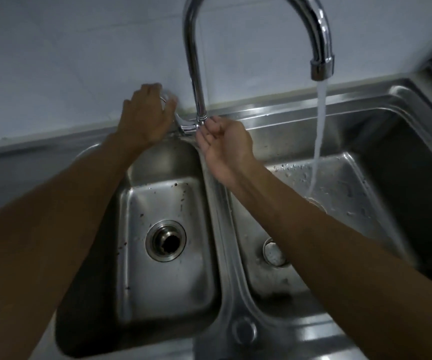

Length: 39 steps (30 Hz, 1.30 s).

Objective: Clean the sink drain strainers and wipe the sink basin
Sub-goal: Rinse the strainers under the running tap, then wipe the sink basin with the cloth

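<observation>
Two basins sit side by side in one steel sink, and both hands are up at the tap rather than down in them. The left hand (144, 116), in the upper left of the frame, is closed over the tap handle (166, 100) against the wall, likely setting the flow. The right hand (224, 144) sits at the foot of the gooseneck faucet (196, 74), fingers curled loosely and touching the base of the spout; whether that grip is truly clamped on the pipe or only resting there I cannot tell. My guess is that it steers or steadies the spout so the outlet hangs over the right basin.

Water (320, 120) pours from the spout at the upper right and lands in the right basin (339, 183), which is wet and beaded with drops. Its drain fitting (274, 253) lies at centre right, partly hidden by the forearm. The left basin (163, 281) is flecked with dark specks, and its drain (165, 241) shows an open dark hole with no strainer basket seated in it. No cloth or sponge is in view, so wiping seems yet to come.
</observation>
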Available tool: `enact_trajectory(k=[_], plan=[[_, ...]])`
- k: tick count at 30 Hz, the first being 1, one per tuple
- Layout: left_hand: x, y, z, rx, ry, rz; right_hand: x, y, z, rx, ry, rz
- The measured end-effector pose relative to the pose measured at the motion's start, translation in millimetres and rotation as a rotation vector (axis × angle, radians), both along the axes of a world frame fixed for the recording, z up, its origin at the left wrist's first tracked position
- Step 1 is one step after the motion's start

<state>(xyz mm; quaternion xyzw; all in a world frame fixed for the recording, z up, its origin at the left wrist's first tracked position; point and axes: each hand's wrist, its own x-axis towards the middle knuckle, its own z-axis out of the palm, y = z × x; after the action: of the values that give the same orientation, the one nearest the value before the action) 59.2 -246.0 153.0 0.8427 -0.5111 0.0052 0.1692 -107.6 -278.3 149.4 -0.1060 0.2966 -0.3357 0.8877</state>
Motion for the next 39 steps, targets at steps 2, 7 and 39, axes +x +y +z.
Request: enact_trajectory(k=[2,7,39], plan=[[-0.8,-0.1,0.6,-0.026,0.005,0.018,1.1,0.5,-1.7,0.025,0.002,-0.030],[-26.5,22.9,10.1,-0.119,-0.092,-0.101,7.2,1.7,2.7,0.079,-0.010,-0.100],[-590.0,-94.3,-71.6,0.190,0.249,-0.621,-618.0,-119.4,-15.1,-1.040,2.159,0.631]])
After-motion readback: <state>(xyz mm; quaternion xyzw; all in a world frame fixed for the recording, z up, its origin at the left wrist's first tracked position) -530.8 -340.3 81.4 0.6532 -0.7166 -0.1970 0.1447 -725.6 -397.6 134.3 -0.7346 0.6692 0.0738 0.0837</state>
